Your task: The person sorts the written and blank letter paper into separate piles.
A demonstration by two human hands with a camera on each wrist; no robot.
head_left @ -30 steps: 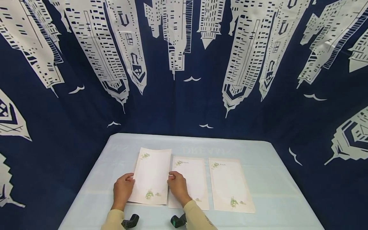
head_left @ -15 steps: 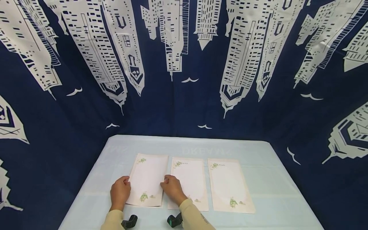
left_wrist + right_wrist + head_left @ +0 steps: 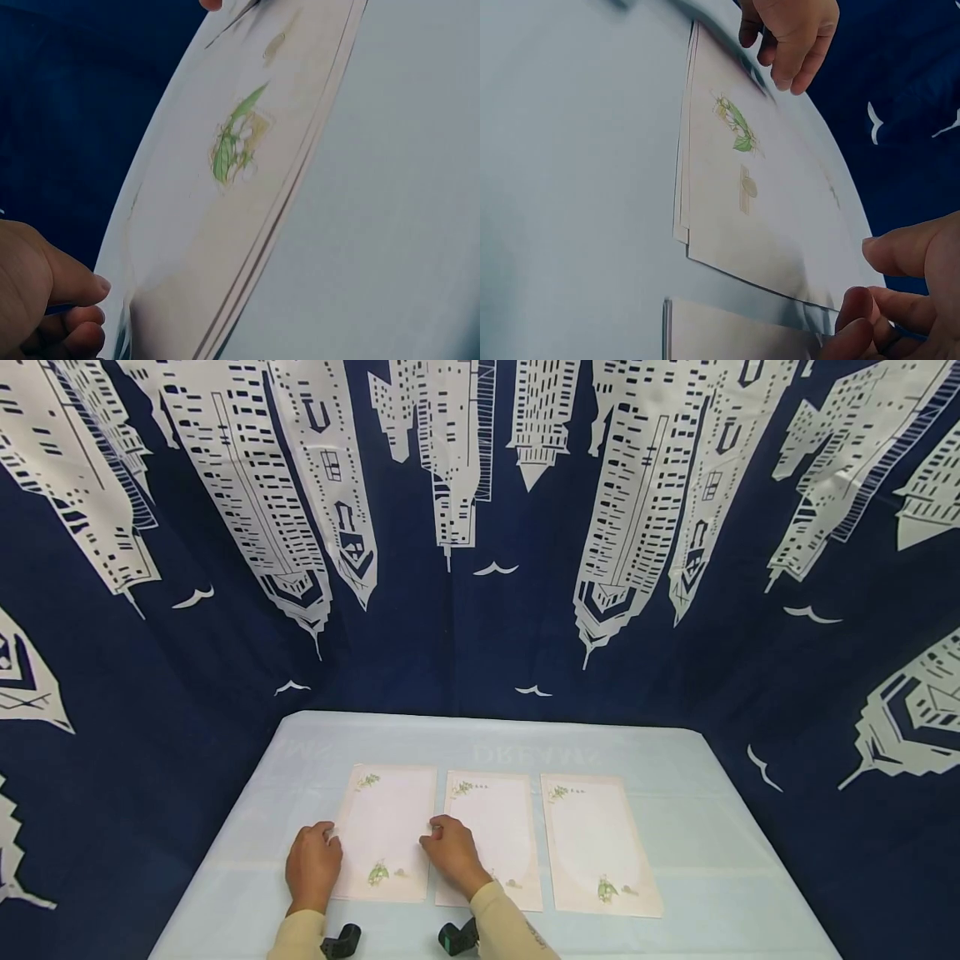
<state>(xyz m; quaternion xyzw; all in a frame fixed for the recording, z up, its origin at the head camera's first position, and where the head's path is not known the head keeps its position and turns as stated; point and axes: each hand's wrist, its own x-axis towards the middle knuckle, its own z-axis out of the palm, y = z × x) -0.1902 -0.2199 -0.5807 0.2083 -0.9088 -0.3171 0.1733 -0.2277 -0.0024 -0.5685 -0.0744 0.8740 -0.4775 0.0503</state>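
On the left of the table lies a small stack of pale pink sheets of stationery paper (image 3: 384,831), printed with green plants at its corners. My left hand (image 3: 311,864) is at the stack's left edge; the left wrist view shows its thumb and loosely bent fingers (image 3: 79,289) just off the paper. Between this stack and the middle sheets (image 3: 495,827) is my right hand (image 3: 453,852). In the right wrist view its thumb and fingers are apart, with nothing between them. Layered edges of the stack (image 3: 682,202) show there, slightly uneven at one corner.
A third set of matching sheets (image 3: 600,843) lies to the right. All rest on a pale blue covered table (image 3: 720,860). Black wrist devices (image 3: 343,941) sit by both sleeves. A navy curtain (image 3: 450,643) with white buildings hangs behind the table.
The top paper, held raised between both hands, has come down toward me onto the left stack. Both hands have moved slightly down and left and let go of its edges.
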